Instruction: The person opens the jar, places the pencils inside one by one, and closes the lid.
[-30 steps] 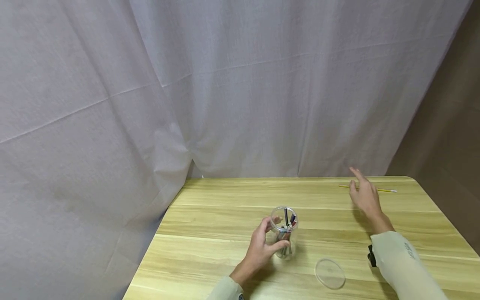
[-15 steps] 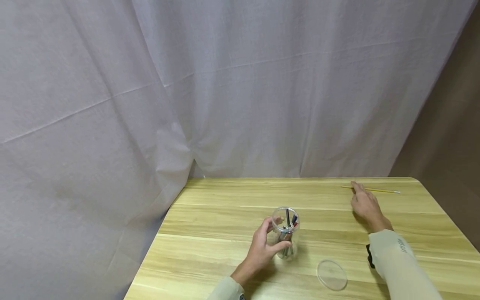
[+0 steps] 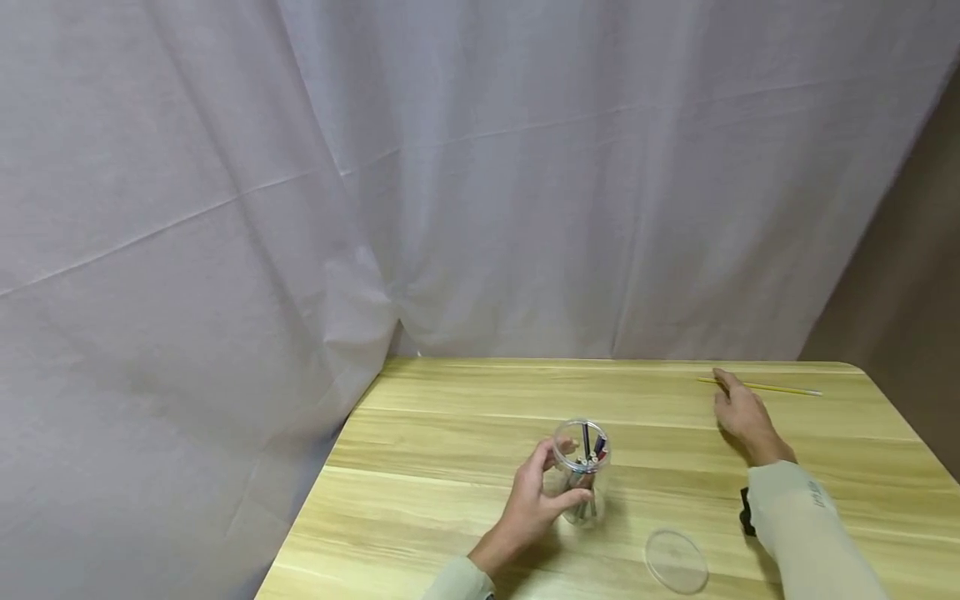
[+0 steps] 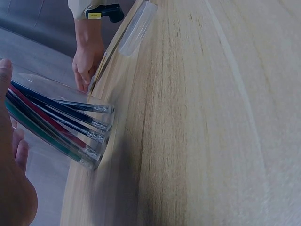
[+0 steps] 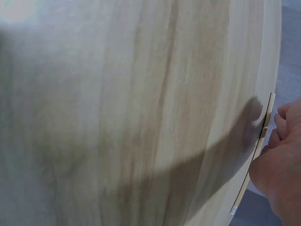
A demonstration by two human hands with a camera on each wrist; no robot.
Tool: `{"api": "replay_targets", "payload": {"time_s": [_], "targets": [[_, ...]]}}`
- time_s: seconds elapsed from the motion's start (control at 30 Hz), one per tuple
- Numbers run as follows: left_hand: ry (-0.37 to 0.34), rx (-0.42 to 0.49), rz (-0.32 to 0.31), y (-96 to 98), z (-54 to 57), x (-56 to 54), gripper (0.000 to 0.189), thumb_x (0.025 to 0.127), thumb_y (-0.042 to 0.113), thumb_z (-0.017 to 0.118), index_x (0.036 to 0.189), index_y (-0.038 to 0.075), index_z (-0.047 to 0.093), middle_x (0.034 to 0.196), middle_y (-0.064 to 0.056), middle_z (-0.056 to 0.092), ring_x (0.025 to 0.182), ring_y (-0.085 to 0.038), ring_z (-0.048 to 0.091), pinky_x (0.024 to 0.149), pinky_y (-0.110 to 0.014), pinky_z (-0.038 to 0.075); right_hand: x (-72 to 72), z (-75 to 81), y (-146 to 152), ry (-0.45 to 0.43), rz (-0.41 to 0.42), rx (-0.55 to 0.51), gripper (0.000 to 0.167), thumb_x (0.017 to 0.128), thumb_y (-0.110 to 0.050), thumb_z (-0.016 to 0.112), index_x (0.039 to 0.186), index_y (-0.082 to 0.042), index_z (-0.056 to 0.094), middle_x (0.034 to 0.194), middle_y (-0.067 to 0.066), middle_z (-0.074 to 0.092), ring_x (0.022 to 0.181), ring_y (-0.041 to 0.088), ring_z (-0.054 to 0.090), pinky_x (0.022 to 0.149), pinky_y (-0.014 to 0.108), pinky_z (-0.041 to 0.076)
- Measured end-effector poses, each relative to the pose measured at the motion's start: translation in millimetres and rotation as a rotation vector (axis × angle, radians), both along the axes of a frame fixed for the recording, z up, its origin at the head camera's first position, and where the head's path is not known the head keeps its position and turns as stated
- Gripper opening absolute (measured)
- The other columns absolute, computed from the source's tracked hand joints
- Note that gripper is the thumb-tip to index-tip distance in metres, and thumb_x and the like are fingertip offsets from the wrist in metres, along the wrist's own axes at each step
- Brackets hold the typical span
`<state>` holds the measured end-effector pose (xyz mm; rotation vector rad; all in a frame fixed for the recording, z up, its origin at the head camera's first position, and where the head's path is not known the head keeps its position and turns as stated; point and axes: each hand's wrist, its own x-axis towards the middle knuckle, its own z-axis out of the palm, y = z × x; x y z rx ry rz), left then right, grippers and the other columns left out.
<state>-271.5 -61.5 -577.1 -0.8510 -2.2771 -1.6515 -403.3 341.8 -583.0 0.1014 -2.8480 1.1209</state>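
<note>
My left hand (image 3: 528,504) grips a clear plastic jar (image 3: 608,451) round its side, thumb in front and fingers behind. Several dark, red and green pencils (image 4: 59,117) stand inside, metal ferrules at the bottom in the left wrist view. Over at the far right, my right hand (image 3: 746,421) is down at a yellow pencil (image 3: 783,389) lying near the table's back edge. One finger lies across it in the head view. The right wrist view has the hand (image 5: 282,165) partly over the pencil (image 5: 242,192); whether the fingers pinch it is unclear.
A clear round lid (image 3: 677,562) lies flat on the wooden table (image 3: 450,433), right of the jar and towards the front. Grey cloth (image 3: 510,208) hangs behind the table and to the left. A dark brown surface (image 3: 907,275) is on the right.
My right hand has come down from above the yellow pencil, its raised finger lowering onto it. The left hand keeps its grip on the jar. The head view has shifted slightly.
</note>
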Motion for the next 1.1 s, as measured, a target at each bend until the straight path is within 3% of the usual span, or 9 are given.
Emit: {"api": "replay_targets", "payload": {"time_s": [0.13, 0.27, 0.43, 0.63, 0.77, 1.0, 1.1], "targets": [[-0.003, -0.002, -0.009, 1.1, 1.7, 1.6, 0.072, 0.087, 0.018, 0.089, 0.147, 0.004, 0.050, 0.146, -0.014, 0.062, 0.131, -0.025, 0.062, 0.114, -0.044, 0.048, 1.5, -0.9, 4, 0.016, -0.044, -0.034, 0.054, 0.114, -0.017, 0.032, 0.163, 0.007, 0.025, 0.157, 0.043, 0.032, 0.138, 0.068, 0.033, 0.109, 0.076, 0.033], [-0.006, -0.004, -0.009, 2.1, 2.8, 1.0, 0.073, 0.087, 0.017, 0.089, 0.148, 0.003, 0.050, 0.147, -0.014, 0.061, 0.132, -0.025, 0.062, 0.114, -0.044, 0.048, 1.2, -2.8, 6, 0.088, -0.096, -0.054, 0.048, 0.112, -0.011, 0.037, 0.156, 0.009, 0.037, 0.150, 0.044, 0.041, 0.134, 0.066, 0.040, 0.107, 0.075, 0.036], [0.003, 0.002, -0.005, 2.5, 3.4, -0.3, 0.074, 0.087, 0.017, 0.089, 0.147, 0.003, 0.050, 0.146, -0.015, 0.062, 0.129, -0.035, 0.064, 0.114, -0.044, 0.048, -2.6, -4.7, 3, 0.186, -0.189, -0.083, 0.041, 0.109, -0.006, 0.046, 0.147, 0.009, 0.052, 0.143, 0.038, 0.054, 0.131, 0.061, 0.048, 0.108, 0.071, 0.039], [0.010, 0.003, -0.001, 1.7, 3.0, -1.2, 0.074, 0.087, 0.017, 0.089, 0.148, 0.006, 0.049, 0.146, -0.011, 0.062, 0.130, -0.028, 0.063, 0.114, -0.043, 0.048, -6.6, -2.5, -4, 0.133, -0.364, -0.158, 0.038, 0.108, -0.009, 0.054, 0.144, 0.002, 0.061, 0.142, 0.024, 0.062, 0.134, 0.048, 0.056, 0.112, 0.059, 0.043], [0.000, 0.007, -0.005, 1.0, 2.6, -1.5, 0.073, 0.087, 0.016, 0.089, 0.148, 0.004, 0.049, 0.147, -0.012, 0.061, 0.130, -0.029, 0.063, 0.114, -0.043, 0.048, -8.0, -4.5, -3, 0.092, -0.407, -0.152, 0.038, 0.108, -0.012, 0.056, 0.144, -0.001, 0.063, 0.142, 0.019, 0.064, 0.132, 0.040, 0.061, 0.112, 0.055, 0.045], [0.009, 0.007, 0.003, -0.4, 1.6, -0.7, 0.073, 0.086, 0.015, 0.090, 0.147, 0.003, 0.050, 0.145, -0.016, 0.062, 0.128, -0.035, 0.064, 0.113, -0.045, 0.049, -4.4, -10.2, -5, 0.105, -0.424, -0.142, 0.034, 0.102, -0.007, 0.063, 0.134, 0.000, 0.071, 0.133, 0.020, 0.070, 0.105, 0.018, 0.070, 0.107, 0.055, 0.048], [0.003, 0.007, 0.005, -0.6, 1.7, -0.7, 0.073, 0.086, 0.015, 0.090, 0.147, 0.003, 0.051, 0.145, -0.014, 0.062, 0.128, -0.035, 0.064, 0.113, -0.044, 0.048, -2.9, -12.9, -7, 0.135, -0.431, -0.133, 0.028, 0.101, -0.008, 0.067, 0.127, 0.000, 0.075, 0.126, 0.019, 0.074, 0.085, -0.002, 0.063, 0.100, 0.046, 0.053]]}}
